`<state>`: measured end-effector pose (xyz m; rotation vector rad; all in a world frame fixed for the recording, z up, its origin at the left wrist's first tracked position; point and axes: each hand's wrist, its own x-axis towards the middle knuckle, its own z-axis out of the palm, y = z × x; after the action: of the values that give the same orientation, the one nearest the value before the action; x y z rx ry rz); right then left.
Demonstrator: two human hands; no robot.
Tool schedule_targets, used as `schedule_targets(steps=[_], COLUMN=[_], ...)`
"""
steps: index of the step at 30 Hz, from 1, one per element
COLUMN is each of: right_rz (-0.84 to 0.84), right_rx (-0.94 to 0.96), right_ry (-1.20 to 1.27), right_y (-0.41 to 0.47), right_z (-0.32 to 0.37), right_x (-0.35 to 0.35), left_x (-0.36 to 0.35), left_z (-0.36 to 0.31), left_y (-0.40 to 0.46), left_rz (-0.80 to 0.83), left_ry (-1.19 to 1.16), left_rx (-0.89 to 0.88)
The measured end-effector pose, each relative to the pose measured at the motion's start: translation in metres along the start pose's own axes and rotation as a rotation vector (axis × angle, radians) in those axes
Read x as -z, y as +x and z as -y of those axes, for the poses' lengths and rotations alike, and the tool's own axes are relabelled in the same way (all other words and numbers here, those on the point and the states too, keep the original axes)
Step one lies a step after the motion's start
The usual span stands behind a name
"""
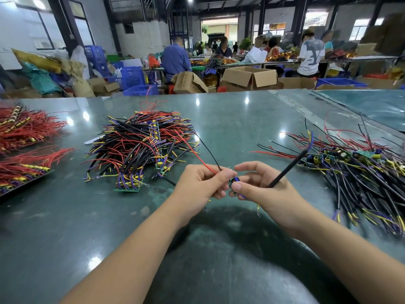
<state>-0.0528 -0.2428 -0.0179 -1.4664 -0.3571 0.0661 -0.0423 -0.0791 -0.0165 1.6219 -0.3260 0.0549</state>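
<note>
The work sits over a wide, glossy dark green table (230,119) that mirrors the ceiling lamps as bright spots. Just above its near middle, the left hand (202,183) pinches a thin red wire (197,157) and a thin black wire (210,153) between thumb and fingertips, right where they meet a small circuit board (233,183). The right hand (264,188) holds that same board from the other side, thumb pressed on it and fingers curled. A thick black cable (287,170) slants up out of this hand toward the right, ending in yellow and purple leads. The board hangs between the two hands, clear of the tabletop. Beyond the left hand lies a central heap of wired boards (140,145), a tangle of black, red, yellow and purple. A second heap (361,172) spreads near the right hand, its green boards carrying small capacitors. At the far left edge lie bundles of red wires (28,128), partly on a dark tray. Past the table the room is a large workshop: open cardboard boxes (249,77) and blue plastic crates (132,77) stand on the floor, with sacks piled to the left. A person in a blue shirt (175,60) and a person in a white T-shirt (311,55) work at long benches farther back, under dark roof beams and near bright windows.
</note>
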Motion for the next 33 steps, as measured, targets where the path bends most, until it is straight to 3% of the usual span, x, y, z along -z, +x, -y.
schedule_targets(steps=[6,10,23,33], right_rz=[0.058,0.137,0.277,0.406], right_rx=[-0.014,-0.028,-0.078,-0.165], right_ry=[-0.049,-0.071,-0.086,-0.119], right_y=[0.002,0.0,-0.004,-0.007], right_z=[0.0,-0.001,0.011,0.015], right_x=[0.001,-0.002,-0.004,0.011], left_x=[0.001,0.009,0.031,0.034], left_z=[0.001,0.002,0.005,0.007], left_y=[0.001,0.005,0.018,0.018], left_rz=[-0.035,-0.16,-0.384,-0.351], left_ry=[0.083,0.116,-0.041,-0.163], left_rx=[-0.04,-0.042,-0.081,0.019])
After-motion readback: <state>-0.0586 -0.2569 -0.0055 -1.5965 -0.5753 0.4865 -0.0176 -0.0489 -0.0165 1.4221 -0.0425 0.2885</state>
